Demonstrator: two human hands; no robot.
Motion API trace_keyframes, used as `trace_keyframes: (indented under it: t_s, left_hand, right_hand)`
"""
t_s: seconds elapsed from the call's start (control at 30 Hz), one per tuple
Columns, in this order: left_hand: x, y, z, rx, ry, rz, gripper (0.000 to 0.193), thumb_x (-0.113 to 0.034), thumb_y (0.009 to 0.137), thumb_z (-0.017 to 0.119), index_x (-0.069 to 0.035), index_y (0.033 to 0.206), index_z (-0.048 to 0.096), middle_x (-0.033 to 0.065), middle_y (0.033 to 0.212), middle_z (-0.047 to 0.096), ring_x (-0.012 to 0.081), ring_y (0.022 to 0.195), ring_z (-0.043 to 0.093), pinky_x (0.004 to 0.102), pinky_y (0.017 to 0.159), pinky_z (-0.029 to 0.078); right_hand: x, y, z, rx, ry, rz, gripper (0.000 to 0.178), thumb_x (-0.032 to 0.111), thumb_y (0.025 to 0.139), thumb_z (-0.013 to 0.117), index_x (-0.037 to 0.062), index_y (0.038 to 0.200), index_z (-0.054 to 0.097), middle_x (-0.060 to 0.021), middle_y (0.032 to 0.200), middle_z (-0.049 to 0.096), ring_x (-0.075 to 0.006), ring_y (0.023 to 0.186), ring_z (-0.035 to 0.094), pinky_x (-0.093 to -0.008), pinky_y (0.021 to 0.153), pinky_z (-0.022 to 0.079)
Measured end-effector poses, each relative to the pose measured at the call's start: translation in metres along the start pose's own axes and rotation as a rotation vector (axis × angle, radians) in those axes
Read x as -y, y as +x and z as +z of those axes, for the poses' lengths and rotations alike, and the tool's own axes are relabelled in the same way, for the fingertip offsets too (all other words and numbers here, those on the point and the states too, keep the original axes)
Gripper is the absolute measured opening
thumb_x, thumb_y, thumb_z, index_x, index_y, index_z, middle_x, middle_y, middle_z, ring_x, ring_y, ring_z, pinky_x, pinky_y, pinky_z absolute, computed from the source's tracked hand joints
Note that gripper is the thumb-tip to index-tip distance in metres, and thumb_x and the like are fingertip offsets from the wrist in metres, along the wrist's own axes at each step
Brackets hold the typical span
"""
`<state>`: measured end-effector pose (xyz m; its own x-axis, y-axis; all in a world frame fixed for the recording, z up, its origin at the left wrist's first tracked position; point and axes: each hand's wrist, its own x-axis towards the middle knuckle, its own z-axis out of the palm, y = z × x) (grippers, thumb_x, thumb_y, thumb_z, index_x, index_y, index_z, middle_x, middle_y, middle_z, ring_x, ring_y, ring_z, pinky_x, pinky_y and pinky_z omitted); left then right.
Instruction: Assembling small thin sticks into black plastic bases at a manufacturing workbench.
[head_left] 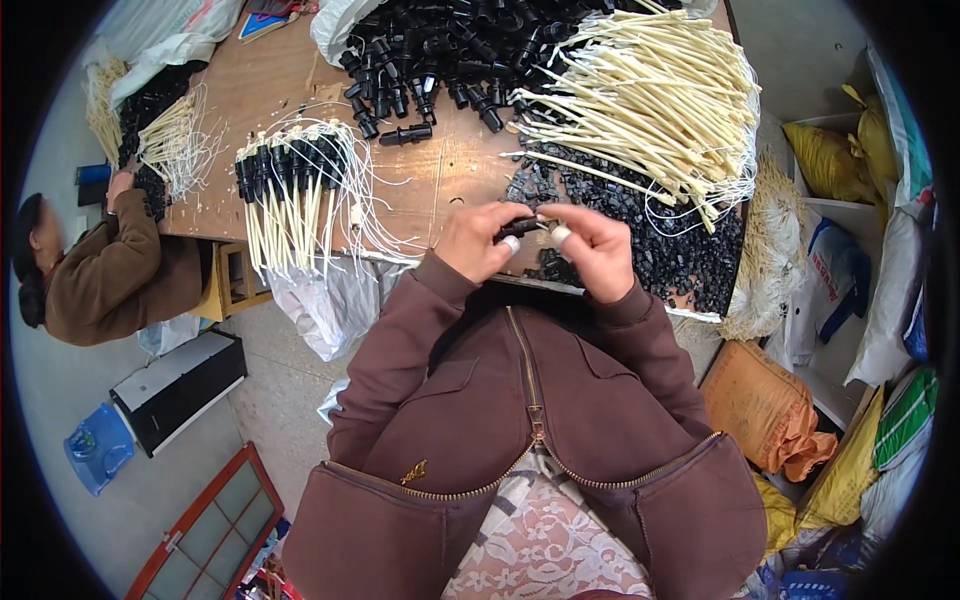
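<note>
Their left hand (472,240) was pinching a black tube (516,229) just above the desk (285,75) edge, long axis roughly sideways, one end pointing at the right hand (597,250). Honestly couldn't tell whether that one's bunched fingertips gripped it too.

No wording is clearly legible. Printed marks do show — pale lettering on the blue-and-white sack (840,268) at right, faint dark print on the orange sack (762,398) below — and the brown jacket (570,425) bears a small gold-coloured emblem (413,471).
</note>
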<state>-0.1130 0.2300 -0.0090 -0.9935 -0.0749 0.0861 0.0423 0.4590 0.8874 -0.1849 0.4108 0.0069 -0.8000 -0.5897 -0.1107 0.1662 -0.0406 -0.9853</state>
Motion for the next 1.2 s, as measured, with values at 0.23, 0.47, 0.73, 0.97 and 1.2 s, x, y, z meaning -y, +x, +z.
trace_keyframes:
  t_s: [0.23, 0.47, 0.73, 0.97, 1.2]
  left_hand:
    - [-0.014, -0.007, -0.004, 0.007, 0.196, 0.01, 0.035, -0.003, 0.069, 0.063, -0.006, 0.104, 0.066, 0.0135, 0.093, 0.067, 0.0319, 0.079, 0.065, 0.0379, 0.068, 0.052]
    - [-0.021, -0.016, -0.023, -0.106, 0.463, 0.075, 0.035, -0.005, 0.068, 0.066, -0.009, 0.103, 0.064, 0.0083, 0.084, 0.064, 0.0308, 0.073, 0.063, 0.0414, 0.064, 0.05]
    - [0.042, -0.018, -0.159, -0.79, 1.187, -0.114, 0.033, -0.009, 0.061, 0.072, -0.011, 0.093, 0.066, 0.0054, 0.108, 0.062, 0.0259, 0.112, 0.051, 0.0481, 0.103, 0.028]
    - [0.04, 0.017, -0.11, -0.496, 0.761, 0.069, 0.05, -0.004, 0.063, 0.07, -0.012, 0.111, 0.064, 0.0049, 0.113, 0.063, 0.026, 0.112, 0.053, 0.0427, 0.101, 0.033]
    - [0.066, 0.048, -0.08, -0.351, 0.827, -0.008, 0.039, -0.003, 0.068, 0.07, -0.011, 0.107, 0.067, 0.0064, 0.094, 0.061, 0.026, 0.098, 0.055, 0.0395, 0.091, 0.037]
  right_hand:
    - [-0.007, -0.001, 0.005, 0.005, -0.759, -0.288, 0.022, 0.013, 0.077, 0.072, 0.0136, 0.099, 0.069, -0.0043, 0.061, 0.059, -0.0205, 0.05, 0.059, -0.0325, 0.048, 0.046]
    - [-0.011, 0.012, 0.018, 0.011, -0.488, -0.087, 0.029, 0.011, 0.076, 0.074, 0.0074, 0.104, 0.066, -0.0006, 0.065, 0.057, -0.0068, 0.056, 0.051, -0.0262, 0.05, 0.042]
    - [0.013, 0.022, 0.024, 0.144, -0.84, -0.495, 0.026, 0.009, 0.079, 0.071, 0.005, 0.104, 0.067, -0.0116, 0.092, 0.068, -0.0255, 0.073, 0.066, -0.0325, 0.062, 0.052]
    - [0.0, 0.035, -0.018, -0.095, -1.039, -0.354, 0.024, 0.015, 0.078, 0.072, 0.0093, 0.101, 0.067, -0.0094, 0.088, 0.064, -0.0317, 0.076, 0.064, -0.0391, 0.063, 0.05]
    - [0.003, 0.042, -0.062, -0.285, -1.462, -0.346, 0.012, 0.007, 0.073, 0.064, 0.0087, 0.081, 0.056, -0.0089, 0.074, 0.054, -0.0306, 0.071, 0.059, -0.0426, 0.06, 0.047]
